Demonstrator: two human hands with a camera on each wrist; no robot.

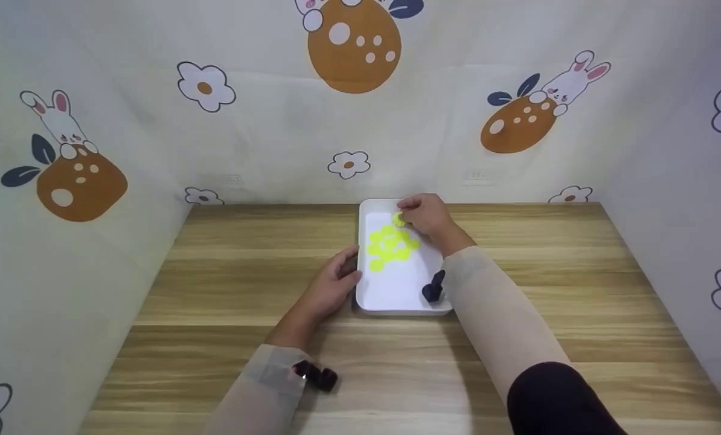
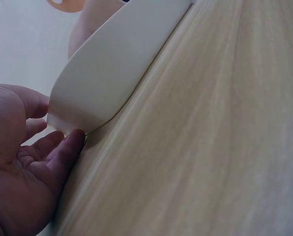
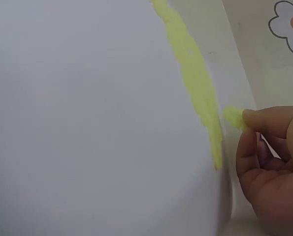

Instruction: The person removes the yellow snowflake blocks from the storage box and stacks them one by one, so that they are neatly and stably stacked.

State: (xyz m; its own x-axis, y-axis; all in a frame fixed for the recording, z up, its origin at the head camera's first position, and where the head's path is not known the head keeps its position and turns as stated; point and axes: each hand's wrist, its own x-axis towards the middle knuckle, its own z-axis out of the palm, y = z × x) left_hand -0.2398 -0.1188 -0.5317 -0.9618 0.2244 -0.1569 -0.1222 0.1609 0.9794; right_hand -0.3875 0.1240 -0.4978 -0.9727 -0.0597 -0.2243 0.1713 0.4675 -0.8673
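A white rectangular tray [image 1: 401,312] lies on the table, with several bright yellow round pieces [image 1: 390,244] clustered on its flat white floor. My right hand [image 1: 427,215] is over the tray's far end, pinching one small yellow round piece [image 3: 233,117] between thumb and finger. Beside the tray's left wall, my left hand [image 1: 330,287] has relaxed, bent fingers. Their tips touch the outside of the wall and rim in the left wrist view, where the tray wall [image 2: 107,64] rises from the table. The right fingers partly cover the piece they hold.
The wood-grain table [image 1: 246,272] reaches back to a patterned cloth wall [image 1: 276,133], close behind the tray's far edge. Similar cloth stands along both sides. A black wrist camera [image 1: 434,288] on the right sleeve hangs over the tray's near right corner.
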